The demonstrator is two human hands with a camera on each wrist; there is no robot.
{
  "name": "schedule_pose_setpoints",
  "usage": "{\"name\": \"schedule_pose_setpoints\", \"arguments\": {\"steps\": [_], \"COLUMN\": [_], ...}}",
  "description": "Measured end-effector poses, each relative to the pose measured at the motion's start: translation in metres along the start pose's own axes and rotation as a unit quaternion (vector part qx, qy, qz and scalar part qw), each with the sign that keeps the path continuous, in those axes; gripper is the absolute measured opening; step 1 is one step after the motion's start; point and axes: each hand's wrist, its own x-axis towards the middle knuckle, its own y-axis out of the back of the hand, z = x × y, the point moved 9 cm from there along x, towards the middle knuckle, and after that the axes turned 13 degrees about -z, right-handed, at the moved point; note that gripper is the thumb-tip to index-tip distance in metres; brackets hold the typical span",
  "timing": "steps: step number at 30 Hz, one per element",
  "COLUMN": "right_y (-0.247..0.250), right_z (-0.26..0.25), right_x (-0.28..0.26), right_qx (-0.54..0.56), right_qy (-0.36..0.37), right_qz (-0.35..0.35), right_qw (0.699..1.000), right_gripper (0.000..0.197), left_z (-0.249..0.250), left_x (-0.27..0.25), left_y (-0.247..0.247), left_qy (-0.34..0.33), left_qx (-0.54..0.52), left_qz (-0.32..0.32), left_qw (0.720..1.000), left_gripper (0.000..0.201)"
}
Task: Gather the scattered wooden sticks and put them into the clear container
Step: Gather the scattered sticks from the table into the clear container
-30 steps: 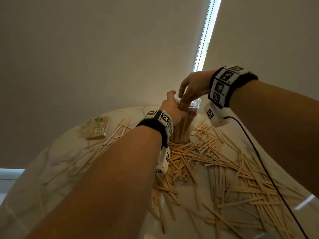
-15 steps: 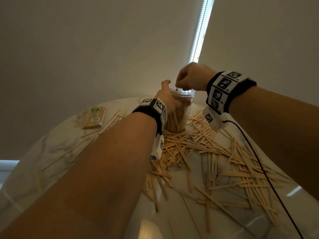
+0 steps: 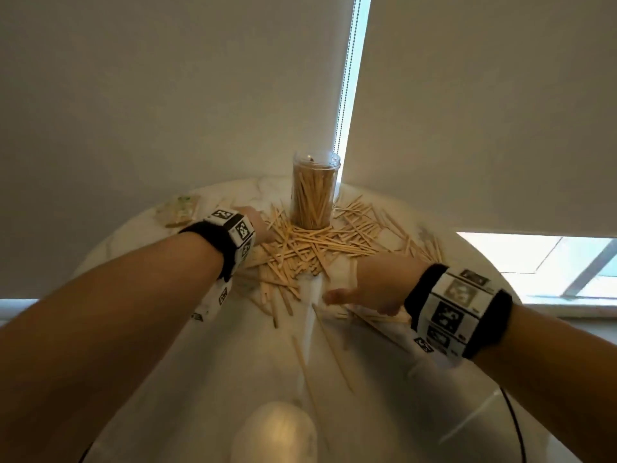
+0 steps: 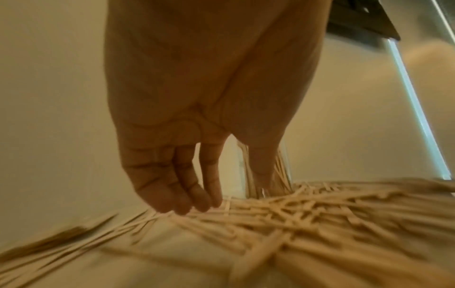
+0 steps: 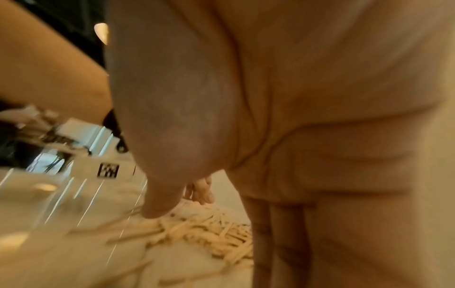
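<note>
Both hands have left the jar (image 3: 315,192) since half a second ago. Then my left hand (image 3: 257,222) was gripping the side of the jar and my right hand (image 3: 370,285) was closed above its mouth; now the jar stands alone, upright, at the far edge of the table (image 3: 140,248), and it is already filled with sticks almost to the rim.

I read this as one load delivered and the next gathering pass begun. The left hand is now down at the left side of the pile of sticks (image 3: 310,248). In the left wrist view its fingers (image 4: 187,202) are straight, close together, with the tips touching the sticks, and they hold nothing. The right hand is low over the table on the near right side of the pile, fingers stretched out and the thumb spread toward the left. In the right wrist view I see no stick in it, but the picture is blurred, so I cannot tell if the fingertips touch the table.

Many sticks remain: a thick heap around the base of the jar and some long thin ones lying nearer to me. A small packet (image 3: 180,212) lies at the far left.

I judge that the two hands will sweep the pile together. The jar has little room left, so pushing sticks against it could tip it.
</note>
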Motion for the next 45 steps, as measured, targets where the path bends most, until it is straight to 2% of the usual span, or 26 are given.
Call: {"name": "schedule_pose_setpoints", "arguments": {"steps": [3, 6, 9, 11, 12, 14, 16, 19, 21, 22, 26, 30, 34, 39, 41, 43, 45], "right_y": [-0.032, -0.045, -0.052, -0.051, -0.049, -0.044, -0.037, -0.032, -0.032, -0.032, -0.032, -0.027, -0.029, -0.031, -0.031, -0.031, -0.032], "right_z": [-0.008, -0.021, -0.035, -0.041, -0.045, -0.052, -0.053, -0.046, -0.041, -0.039, -0.029, -0.02, -0.018, -0.02, -0.019, -0.018, -0.019], "right_x": [-0.013, -0.018, -0.024, -0.026, -0.026, -0.025, -0.024, -0.02, -0.015, -0.012, -0.007, -0.004, -0.001, 0.002, 0.005, 0.005, 0.004], "right_qx": [-0.042, -0.014, -0.027, 0.005, 0.027, 0.056, 0.041, 0.012, 0.012, 0.017, 0.024, 0.019, 0.01, 0.005, 0.012, 0.017, 0.019], "right_qy": [-0.024, -0.024, -0.046, -0.051, -0.035, 0.025, 0.061, 0.063, 0.063, 0.063, 0.074, 0.084, 0.085, 0.092, 0.086, 0.081, 0.083], "right_qz": [-0.022, -0.033, -0.025, -0.01, -0.013, -0.022, -0.02, -0.011, -0.008, -0.005, 0.004, 0.04, 0.019, 0.021, 0.029, 0.031, 0.033], "right_qw": [0.999, 0.999, 0.998, 0.999, 0.999, 0.998, 0.997, 0.998, 0.998, 0.998, 0.997, 0.995, 0.996, 0.996, 0.996, 0.996, 0.996], "right_gripper": [0.081, 0.093, 0.116, 0.121, 0.115, 0.084, 0.057, 0.03, 0.027, 0.028, 0.031, 0.022, 0.023, 0.022, 0.023, 0.024, 0.025], "left_z": [-0.015, -0.037, -0.034, -0.022, -0.016, -0.003, 0.003, 0.004, 0.007, 0.01, 0.024, 0.025, 0.029, 0.029, 0.029, 0.029, 0.021], "left_x": [-0.032, -0.037, -0.042, -0.048, -0.051, -0.052, -0.049, -0.038, -0.04, -0.042, -0.039, -0.026, -0.006, 0.032, 0.013, 0.006, 0.015], "left_y": [-0.016, -0.032, -0.054, -0.061, -0.061, -0.057, -0.056, -0.062, -0.061, -0.057, -0.036, -0.039, -0.049, -0.072, -0.071, -0.074, -0.086], "left_qy": [-0.001, 0.043, 0.041, 0.034, 0.026, 0.009, 0.004, 0.043, 0.073, 0.075, 0.042, 0.023, 0.012, 0.035, 0.039, 0.014, 0.023], "left_qx": [0.007, 0.022, 0.059, 0.076, 0.067, 0.036, 0.008, -0.029, -0.028, -0.018, 0.039, 0.12, 0.175, 0.295, 0.359, 0.389, 0.41], "left_qz": [-0.015, -0.024, -0.06, -0.056, -0.049, -0.028, -0.02, -0.015, -0.014, -0.014, -0.021, -0.035, -0.083, -0.135, -0.148, -0.149, -0.166], "left_qw": [1.0, 0.999, 0.996, 0.995, 0.996, 0.999, 1.0, 0.999, 0.997, 0.997, 0.998, 0.992, 0.981, 0.945, 0.921, 0.909, 0.896], "left_gripper": [0.064, 0.082, 0.072, 0.065, 0.058, 0.043, 0.046, 0.098, 0.12, 0.117, 0.075, 0.068, 0.04, 0.036, 0.038, 0.041, 0.034]}}
